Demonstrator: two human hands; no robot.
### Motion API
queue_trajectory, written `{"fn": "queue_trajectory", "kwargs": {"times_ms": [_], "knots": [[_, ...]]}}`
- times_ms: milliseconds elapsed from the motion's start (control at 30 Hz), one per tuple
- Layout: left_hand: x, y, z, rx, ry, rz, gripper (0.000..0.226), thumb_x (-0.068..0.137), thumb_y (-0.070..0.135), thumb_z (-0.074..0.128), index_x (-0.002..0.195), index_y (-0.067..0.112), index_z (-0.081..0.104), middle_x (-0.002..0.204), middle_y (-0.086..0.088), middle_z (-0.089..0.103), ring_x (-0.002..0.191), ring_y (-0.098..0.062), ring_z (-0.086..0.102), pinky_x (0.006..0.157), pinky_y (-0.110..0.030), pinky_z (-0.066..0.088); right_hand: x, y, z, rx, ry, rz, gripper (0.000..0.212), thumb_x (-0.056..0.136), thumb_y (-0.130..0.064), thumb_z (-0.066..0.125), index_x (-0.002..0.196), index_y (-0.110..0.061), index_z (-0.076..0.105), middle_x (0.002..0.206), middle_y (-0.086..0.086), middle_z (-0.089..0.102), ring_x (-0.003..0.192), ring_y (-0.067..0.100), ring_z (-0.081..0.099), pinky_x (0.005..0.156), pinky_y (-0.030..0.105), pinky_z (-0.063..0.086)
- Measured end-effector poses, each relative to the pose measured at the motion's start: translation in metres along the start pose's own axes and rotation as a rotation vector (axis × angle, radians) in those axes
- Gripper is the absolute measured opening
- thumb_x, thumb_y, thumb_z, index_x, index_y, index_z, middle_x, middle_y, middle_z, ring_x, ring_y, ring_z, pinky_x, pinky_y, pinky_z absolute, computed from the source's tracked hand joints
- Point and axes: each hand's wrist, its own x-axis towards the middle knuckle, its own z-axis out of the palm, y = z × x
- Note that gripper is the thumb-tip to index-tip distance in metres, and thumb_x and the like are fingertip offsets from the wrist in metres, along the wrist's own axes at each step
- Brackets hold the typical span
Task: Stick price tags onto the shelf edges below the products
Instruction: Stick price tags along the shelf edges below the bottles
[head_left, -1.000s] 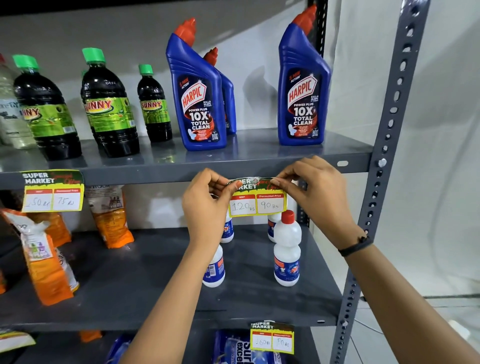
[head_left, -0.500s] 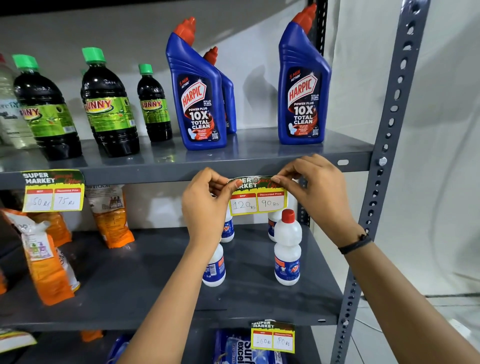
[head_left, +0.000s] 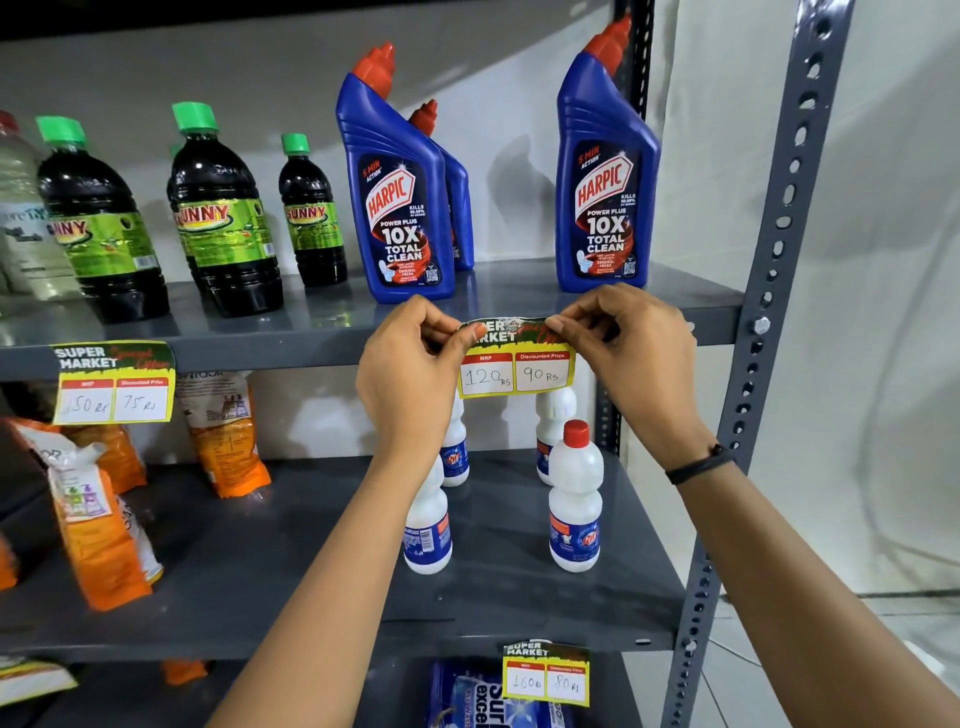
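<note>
A yellow price tag (head_left: 517, 371) reading 120 and 90 hangs against the grey upper shelf edge (head_left: 291, 347), below the blue Harpic bottles (head_left: 397, 208). My left hand (head_left: 410, 374) pinches the tag's top left corner. My right hand (head_left: 631, 353) pinches its top right corner, and the tag's upper strip is curled over onto the shelf lip. A second tag (head_left: 113, 383) reading 150 and 75 is stuck on the same edge at the left. A third tag (head_left: 546, 675) sits on the lower shelf edge.
Dark green-capped Sunny bottles (head_left: 223, 218) stand on the upper shelf at left. White red-capped bottles (head_left: 575, 499) and orange pouches (head_left: 98, 525) occupy the middle shelf. A perforated grey upright (head_left: 753, 374) runs down the right side, with a white cloth behind it.
Both hands have lifted the tag slightly, from just under the shelf edge up onto it. The bottles and other tags have not moved.
</note>
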Motion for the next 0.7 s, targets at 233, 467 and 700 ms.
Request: {"fn": "queue_trajectory", "kwargs": {"times_ms": [233,467,700], "knots": [[0.001,0.0,0.001,0.147,0.034,0.13,0.019,0.074,0.03,0.073,0.081,0.018,0.06,0.083,0.003,0.063,0.081,-0.019,0.056,0.061,-0.031,0.042,0.002,-0.003,0.001,0.007,0.027,-0.013,0.018,0.079,-0.03,0.072,0.078,-0.012,0.067,0.084,0.0,0.064,0.065,0.013,0.056,0.056,0.037,0.053],[0.01,0.011,0.012,0.15,-0.137,0.282,0.009,0.079,0.027,0.068,0.082,0.019,0.066,0.092,0.0,0.067,0.094,-0.021,0.055,0.079,-0.034,0.032,0.003,-0.004,-0.001,-0.035,0.003,0.0,0.016,0.08,-0.029,0.071,0.08,-0.014,0.067,0.086,0.002,0.067,0.067,0.017,0.06,0.059,0.035,0.053],[0.011,0.009,0.015,0.174,-0.133,0.293,0.009,0.081,0.025,0.064,0.079,0.017,0.063,0.086,-0.002,0.065,0.089,-0.022,0.055,0.077,-0.036,0.035,0.003,-0.007,0.0,-0.03,0.013,0.026,0.012,0.079,-0.027,0.072,0.078,-0.016,0.067,0.081,-0.001,0.065,0.063,0.016,0.057,0.057,0.038,0.051]]}}
